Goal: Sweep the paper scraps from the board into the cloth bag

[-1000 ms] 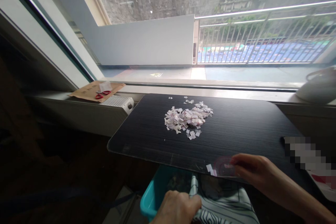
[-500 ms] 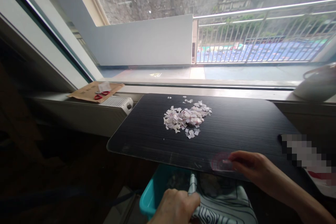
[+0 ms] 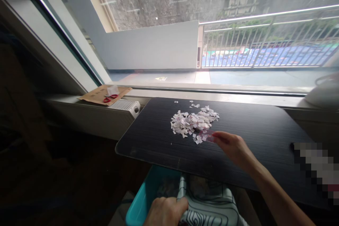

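Note:
On the black table (image 3: 251, 148) lies a loose heap of small white paper pieces (image 3: 194, 122). My right hand (image 3: 230, 144) reaches over the table and pinches a clear, pink-tinted protractor-like plastic piece (image 3: 208, 136). Its far end is at the near right side of the heap, over several stray pieces. Below the front edge of the table, my left hand (image 3: 165, 212) is closed on the rim of a pale bag (image 3: 212, 201) with black wavy lines. The bag's mouth is partly open, and its dim contents cannot be made out.
A teal bin (image 3: 140, 194) stands left of the bag, under the table edge. Red-handled scissors (image 3: 109, 98) lie on a brown envelope (image 3: 96, 95) on the windowsill, by a white radiator (image 3: 124, 106). A blurred-out object (image 3: 315, 166) sits at the table's right.
My right hand has moved forward and left with the plastic piece, from the table's front edge to the paper heap. My left hand still grips the bag. The view has shifted slightly.

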Demonstrator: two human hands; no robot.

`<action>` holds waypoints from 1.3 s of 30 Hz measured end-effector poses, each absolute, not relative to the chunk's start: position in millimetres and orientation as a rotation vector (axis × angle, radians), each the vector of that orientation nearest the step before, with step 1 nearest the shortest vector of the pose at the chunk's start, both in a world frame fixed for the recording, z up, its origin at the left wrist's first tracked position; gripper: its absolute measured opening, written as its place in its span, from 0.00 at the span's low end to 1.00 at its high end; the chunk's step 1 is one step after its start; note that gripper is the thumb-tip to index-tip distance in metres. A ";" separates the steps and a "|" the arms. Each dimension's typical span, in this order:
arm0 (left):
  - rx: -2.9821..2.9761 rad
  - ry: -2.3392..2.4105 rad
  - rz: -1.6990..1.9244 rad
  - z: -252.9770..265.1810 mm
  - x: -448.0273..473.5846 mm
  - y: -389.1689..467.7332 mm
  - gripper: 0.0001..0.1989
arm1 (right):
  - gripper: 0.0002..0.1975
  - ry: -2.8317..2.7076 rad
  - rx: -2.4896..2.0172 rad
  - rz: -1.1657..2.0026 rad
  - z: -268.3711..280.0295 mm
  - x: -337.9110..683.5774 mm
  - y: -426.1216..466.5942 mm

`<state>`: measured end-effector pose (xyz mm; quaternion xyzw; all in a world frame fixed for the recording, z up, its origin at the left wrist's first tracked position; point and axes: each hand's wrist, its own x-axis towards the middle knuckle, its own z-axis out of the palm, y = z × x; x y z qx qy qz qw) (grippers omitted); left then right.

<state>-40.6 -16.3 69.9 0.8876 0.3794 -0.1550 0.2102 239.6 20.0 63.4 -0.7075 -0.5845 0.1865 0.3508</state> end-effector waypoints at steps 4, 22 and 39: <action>2.398 1.058 -0.493 69.4 -43.0 -13.6 0.09 | 0.17 -1.600 -1.811 0.498 66.6 234.0 20.3; 2.396 1.059 -0.390 78.0 -30.4 -17.5 0.07 | 0.14 -1.667 -1.959 0.422 80.2 246.0 -5.0; 2.303 1.123 -0.380 75.4 -27.7 -18.2 0.07 | 0.13 -1.628 -1.972 0.677 74.4 255.3 -23.9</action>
